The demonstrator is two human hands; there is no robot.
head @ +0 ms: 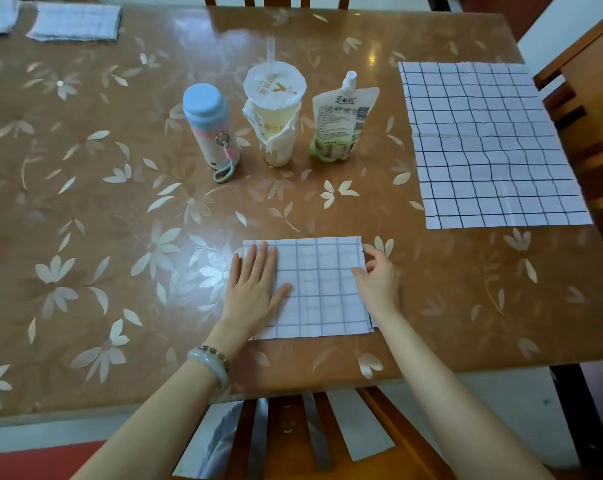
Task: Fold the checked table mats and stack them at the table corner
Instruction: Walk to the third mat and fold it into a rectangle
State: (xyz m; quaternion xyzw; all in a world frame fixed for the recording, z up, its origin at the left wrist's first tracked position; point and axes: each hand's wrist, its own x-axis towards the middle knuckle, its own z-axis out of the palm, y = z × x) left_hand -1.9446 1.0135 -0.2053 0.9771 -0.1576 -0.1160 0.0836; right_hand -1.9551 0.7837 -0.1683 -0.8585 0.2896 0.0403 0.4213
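Checked mat (321, 289) lies near the front edge of the table (120, 209), directly before the person. It is folded to a compact rectangle, with layered edges showing along its right side and lower right corner.

Hand state:
- Left hand (255, 285): flat on the left part of the mat, fingers straight, pressing down.
- Right hand (376, 275): pinches the right edge between the thumb and curled fingers.

Progress, as judged:
- Done: two folded mats (77, 22) sit at the far left corner. They lie side by side, one cut off by the frame. Whether either is more than one mat cannot be told.
- In hand: the checked mat appears to be at or near its last fold.
- Left: moving this mat to the corner, then folding the open mat (490, 143), which lies flat at the right edge, and stacking them all.

Materials: the mats are thin cloth, white with a dark grid. The open mat shows a cross-shaped crease and slight ripples, so it should fold readily along the existing lines. The table cover is glossy brown with a pale flower-and-leaf print and reflects light.

A capped bottle (210, 126), a sealed cup (276, 116) and a spout pouch (341, 123) stand in a row at the table's centre, well apart from both mats.
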